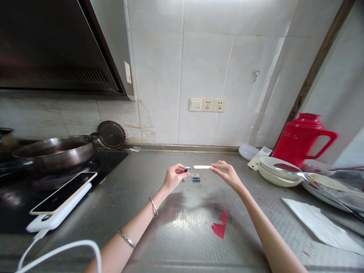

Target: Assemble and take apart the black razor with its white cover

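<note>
Over the middle of the metal counter, my left hand pinches a small black piece with a silvery end, too small to name. Opposite it, my right hand grips one end of a slim white stick between thumb and fingers. The stick is roughly level, its free end pointing left at the silvery piece with a narrow gap between them. Just below that gap is a small clear block or box with a dark greenish base. Neither hand touches this box.
On the left, a steel pan stands on the black stove; a phone lies on a white power bank with a cable. At right are a red jug, stacked bowls and a white napkin. A red patch marks the counter.
</note>
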Motion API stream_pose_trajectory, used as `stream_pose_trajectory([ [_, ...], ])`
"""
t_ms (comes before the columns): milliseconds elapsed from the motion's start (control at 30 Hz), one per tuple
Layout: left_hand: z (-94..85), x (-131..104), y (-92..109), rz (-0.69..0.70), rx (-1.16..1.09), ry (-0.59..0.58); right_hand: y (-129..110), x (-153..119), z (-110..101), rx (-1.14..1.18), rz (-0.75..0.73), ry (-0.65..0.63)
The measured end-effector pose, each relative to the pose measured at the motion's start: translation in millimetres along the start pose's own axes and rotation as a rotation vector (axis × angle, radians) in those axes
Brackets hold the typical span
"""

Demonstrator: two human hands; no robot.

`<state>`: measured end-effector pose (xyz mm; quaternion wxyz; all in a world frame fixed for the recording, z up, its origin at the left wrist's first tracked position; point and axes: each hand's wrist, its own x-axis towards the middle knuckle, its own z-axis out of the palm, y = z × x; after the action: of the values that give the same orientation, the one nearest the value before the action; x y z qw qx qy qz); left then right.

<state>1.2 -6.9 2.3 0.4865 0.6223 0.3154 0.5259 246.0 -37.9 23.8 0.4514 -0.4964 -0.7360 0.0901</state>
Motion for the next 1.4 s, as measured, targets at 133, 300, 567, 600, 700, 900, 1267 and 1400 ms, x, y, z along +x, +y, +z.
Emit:
stream_pose_trajectory([
  [133,1.1,-1.5,3.4,-0.018,-0.04,0.011,2.5,0.0,10.2,0.068,0.057,0.028],
  [300,3.8,-4.0,3.2,-0.014,-0.035,0.041,-0.5,-1.0,34.9,0.167,0.138,0.012],
  [567,1.5,-2.0,-7.9,0.012,-0.005,0.212,-36.1,-9.6,76.7,0.752,0.446,-0.06],
  [600,1.0,-1.9,-8.3,0.018,0.011,0.23,-42.5,-10.8,78.4,0.839,0.493,-0.068],
  [700,0.3,-2.7,-7.6,0.016,0.033,0.276,-59.4,-15.9,77.7,1.04,0.605,-0.072],
  [900,2.1,-5.2,-8.6,0.03,0.019,0.299,-85.5,-39.5,72.6,1.285,0.721,-0.005],
  [1267,12.9,-14.1,0.0,0.037,-0.059,0.19,-121.9,-55.4,73.2,1.311,0.709,0.121],
  [1400,8.6,-12.1,-0.9,0.084,-0.054,0.272,-132.5,-69.5,85.4,1.3,0.726,0.125],
])
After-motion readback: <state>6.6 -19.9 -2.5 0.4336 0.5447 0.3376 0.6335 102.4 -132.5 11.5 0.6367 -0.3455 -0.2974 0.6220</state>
